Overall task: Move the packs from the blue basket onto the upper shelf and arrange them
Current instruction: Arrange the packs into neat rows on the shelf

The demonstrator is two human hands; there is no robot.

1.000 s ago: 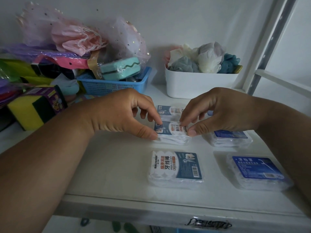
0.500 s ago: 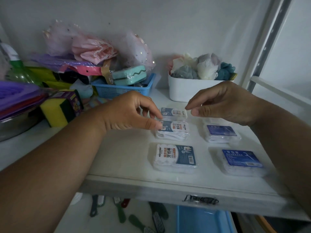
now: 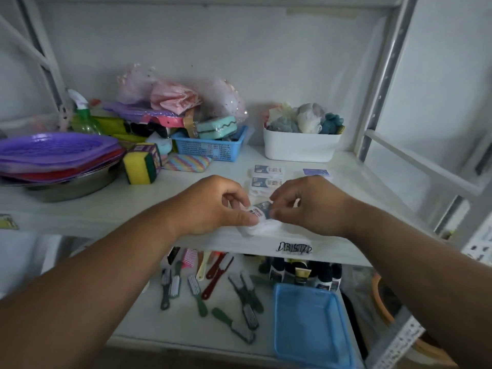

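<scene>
A pack [image 3: 259,218] lies at the front edge of the upper shelf [image 3: 111,209], between both hands: the left hand [image 3: 213,206] pinches its left end with thumb and curled fingers, and the right hand [image 3: 306,206] pinches its right end the same way. Just behind the fingers two more packs [image 3: 267,177] lie in a row. The blue basket [image 3: 308,323] stands below the hands, on the lower shelf.
</scene>
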